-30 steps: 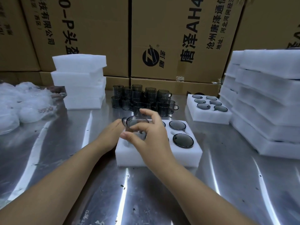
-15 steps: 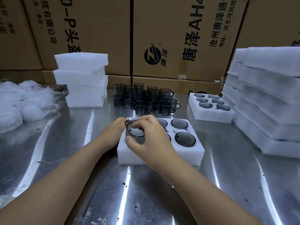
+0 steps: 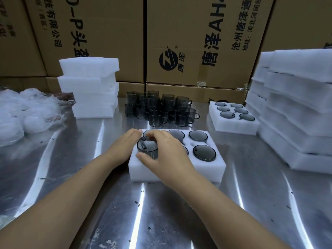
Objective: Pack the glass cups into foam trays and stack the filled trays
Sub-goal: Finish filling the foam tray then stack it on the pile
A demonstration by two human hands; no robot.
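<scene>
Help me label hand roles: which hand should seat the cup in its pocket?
Right. The right hand grips the glass cup over the near-left pocket of the foam tray; the left hand only rests at its left edge.

Your right grip (image 3: 170,155) pinches a smoky glass cup (image 3: 145,148), part-sunk in a pocket of the foam tray (image 3: 179,174). Your left grip (image 3: 124,150) lies flat against the tray edge, just left of it. Beyond both, loose cups (image 3: 158,112) stand on the worktop (image 3: 161,212).
</scene>
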